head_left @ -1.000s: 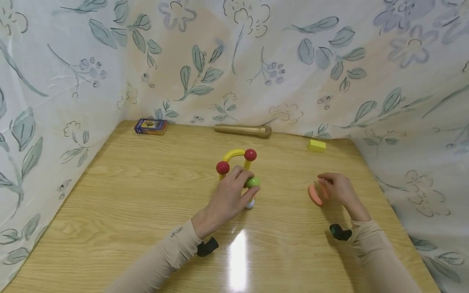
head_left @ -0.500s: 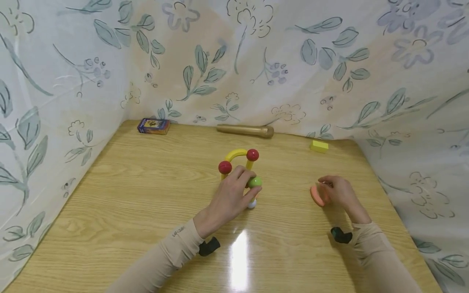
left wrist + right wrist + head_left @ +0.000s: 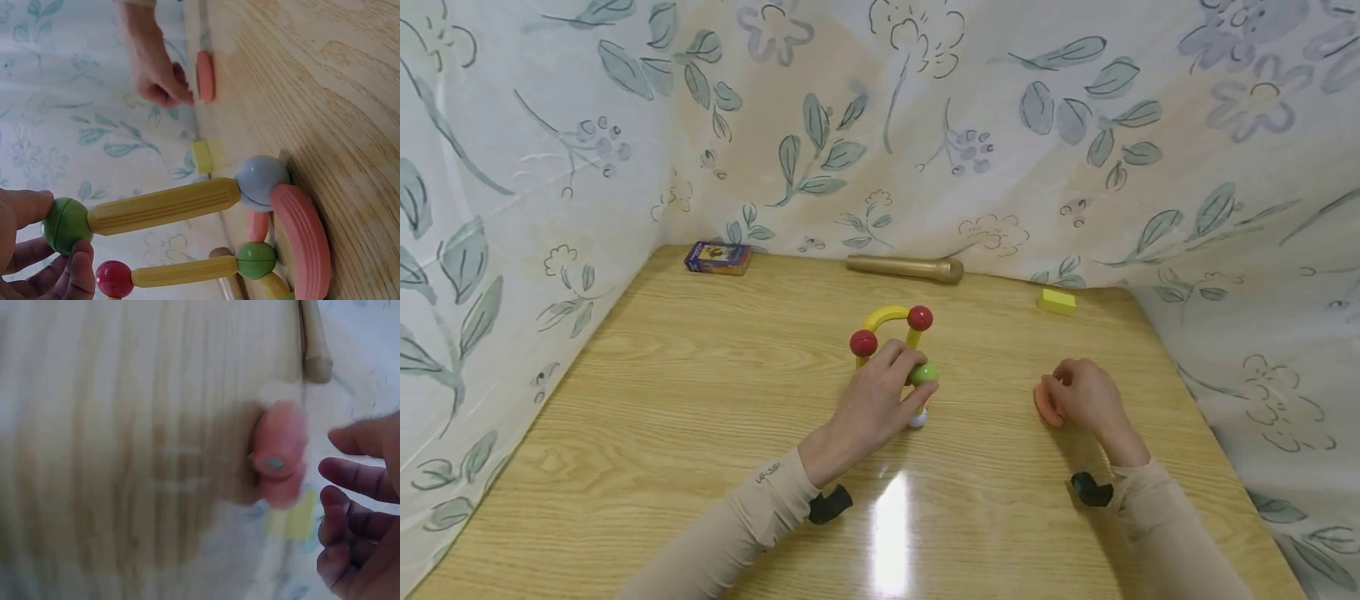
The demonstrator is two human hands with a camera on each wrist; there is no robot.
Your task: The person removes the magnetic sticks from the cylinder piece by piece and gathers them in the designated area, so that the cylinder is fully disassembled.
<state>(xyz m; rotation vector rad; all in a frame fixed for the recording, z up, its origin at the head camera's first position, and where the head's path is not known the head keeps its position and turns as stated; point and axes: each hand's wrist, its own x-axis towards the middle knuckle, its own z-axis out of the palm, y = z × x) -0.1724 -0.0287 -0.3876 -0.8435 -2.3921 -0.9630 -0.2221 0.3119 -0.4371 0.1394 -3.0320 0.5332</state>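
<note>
My left hand point(image 3: 872, 404) pinches a green ball point(image 3: 67, 225) between thumb and fingers. That ball tops a yellow rod point(image 3: 165, 206), whose lower end meets a pale blue-white ball point(image 3: 261, 181) at the table. They belong to an upright ball-and-rod construction with red balls point(image 3: 863, 342), a yellow arched rod point(image 3: 886, 315) and a pink curved rod point(image 3: 306, 244) at its base. My right hand point(image 3: 1090, 400) hovers with loosely bent fingers beside two loose pink curved rods point(image 3: 280, 440) lying together on the table. A gap shows between its fingertips and the rods in the right wrist view.
Along the back of the wooden table point(image 3: 662, 400) lie a blue card box point(image 3: 718, 258), a gold microphone point(image 3: 906, 267) and a yellow block point(image 3: 1056, 302). A floral cloth point(image 3: 925, 108) hangs behind and on both sides.
My right hand has shifted slightly left and nearer to me, by the pink curved rods. The two loose rods now appear closer together. My left hand keeps its pinch on the green ball.
</note>
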